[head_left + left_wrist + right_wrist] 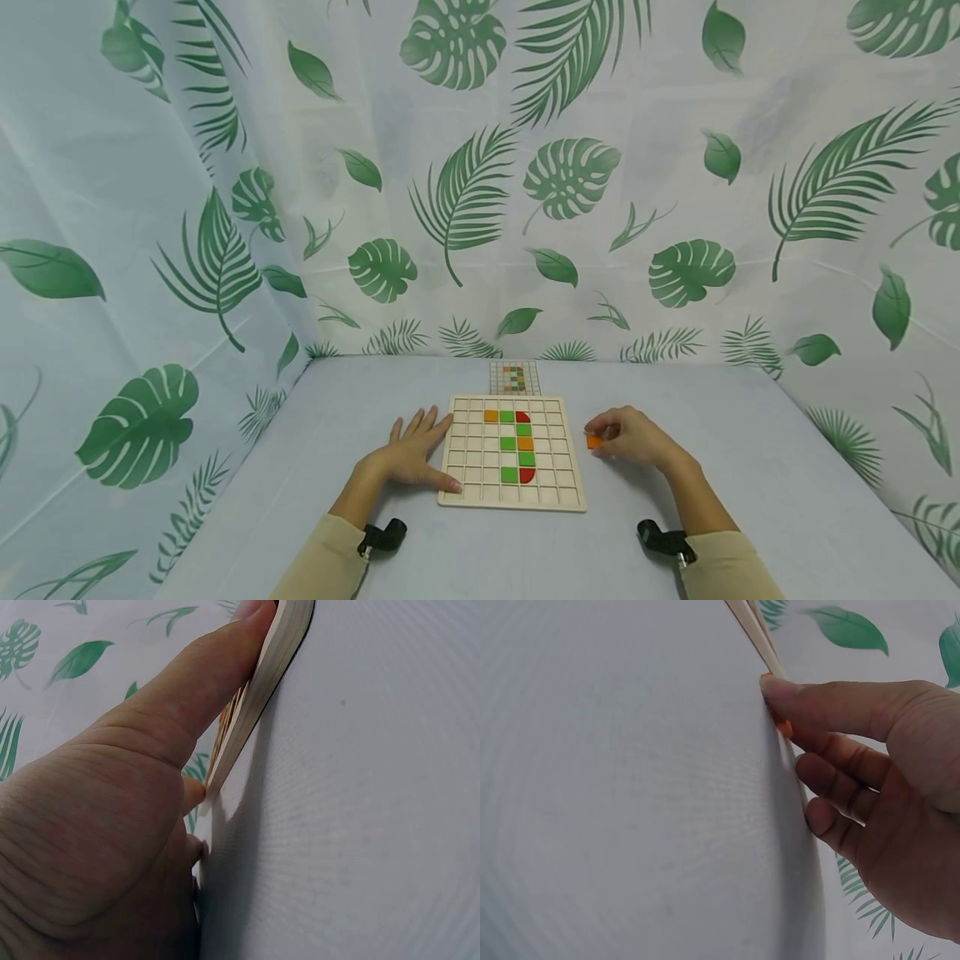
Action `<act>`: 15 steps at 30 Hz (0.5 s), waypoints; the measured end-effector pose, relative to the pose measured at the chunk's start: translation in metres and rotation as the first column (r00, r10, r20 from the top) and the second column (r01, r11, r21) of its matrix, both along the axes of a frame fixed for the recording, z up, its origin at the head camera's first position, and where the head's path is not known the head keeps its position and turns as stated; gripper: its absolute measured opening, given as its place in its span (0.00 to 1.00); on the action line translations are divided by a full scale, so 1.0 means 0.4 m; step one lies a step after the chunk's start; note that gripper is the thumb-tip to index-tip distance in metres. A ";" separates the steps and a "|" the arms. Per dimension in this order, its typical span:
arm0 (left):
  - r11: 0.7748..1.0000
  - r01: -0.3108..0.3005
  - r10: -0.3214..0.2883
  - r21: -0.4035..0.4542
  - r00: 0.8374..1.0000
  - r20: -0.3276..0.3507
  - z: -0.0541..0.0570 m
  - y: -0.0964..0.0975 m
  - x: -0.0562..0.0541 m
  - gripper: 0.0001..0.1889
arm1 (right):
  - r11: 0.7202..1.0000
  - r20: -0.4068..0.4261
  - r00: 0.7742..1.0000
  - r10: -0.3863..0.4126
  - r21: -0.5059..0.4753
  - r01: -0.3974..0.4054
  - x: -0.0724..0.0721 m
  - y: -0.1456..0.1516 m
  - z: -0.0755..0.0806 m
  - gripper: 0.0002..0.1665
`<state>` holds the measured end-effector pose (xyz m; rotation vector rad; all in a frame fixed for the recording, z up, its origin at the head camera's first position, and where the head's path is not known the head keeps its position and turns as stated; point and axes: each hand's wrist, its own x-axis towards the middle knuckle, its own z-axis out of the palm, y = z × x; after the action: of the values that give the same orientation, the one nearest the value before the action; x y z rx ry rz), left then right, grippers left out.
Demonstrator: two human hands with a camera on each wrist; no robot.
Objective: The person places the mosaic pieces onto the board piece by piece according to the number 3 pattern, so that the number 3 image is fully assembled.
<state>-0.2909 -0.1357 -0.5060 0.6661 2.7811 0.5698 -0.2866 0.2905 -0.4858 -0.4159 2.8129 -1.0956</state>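
A wooden grid board (pixel 480 492) lies on the table, with green, orange and red tiles set in some of its squares. My left hand (pixel 408 454) rests at the board's left side, fingers spread, with the thumb over the near left corner. In the left wrist view that thumb (pixel 202 682) lies along the board's edge (pixel 259 690). To the right of the board, my right hand (pixel 630 437) pinches an orange tile (pixel 594 442) between thumb and fingers. The right wrist view shows the orange tile (pixel 784 727) partly hidden behind the thumb, close to the table surface.
Behind the board lies a small pattern card (pixel 495 379) showing a grid with coloured squares. A pale cloth covers the table (pixel 360 383). Leaf-printed curtains (pixel 480 317) hang behind the table and along its sides. Each wrist wears a black camera mount (pixel 384 536).
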 end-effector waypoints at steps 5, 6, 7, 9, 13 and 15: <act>1.000 -0.002 0.002 0.000 1.000 0.002 -0.002 0.000 -0.002 0.70 | 1.000 -0.007 1.000 -0.006 0.009 0.006 -0.004 0.003 -0.007 0.15; 1.000 -0.003 0.003 0.002 1.000 0.003 -0.002 0.000 -0.002 0.70 | 1.000 -0.006 1.000 -0.004 0.007 0.004 -0.004 0.002 -0.007 0.14; 1.000 -0.004 0.004 0.002 1.000 0.004 -0.002 0.000 -0.002 0.70 | 1.000 -0.005 1.000 -0.002 0.005 0.002 -0.004 0.002 -0.007 0.14; 1.000 -0.005 0.005 0.002 1.000 0.003 -0.003 0.000 -0.003 0.70 | 1.000 -0.001 1.000 0.002 -0.001 -0.002 -0.004 0.001 -0.006 0.14; 1.000 -0.003 0.003 -0.002 1.000 -0.001 -0.003 0.000 -0.004 0.70 | 1.000 0.010 1.000 0.009 -0.011 -0.009 -0.002 -0.003 -0.001 0.13; 1.000 -0.001 0.001 -0.003 1.000 -0.002 -0.003 0.000 -0.004 0.70 | 1.000 0.014 1.000 0.014 -0.017 -0.014 -0.001 -0.006 0.000 0.13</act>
<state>-0.2925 -0.1358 -0.5072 0.6650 2.7836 0.5653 -0.2869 0.2882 -0.4856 -0.4265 2.7861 -1.1159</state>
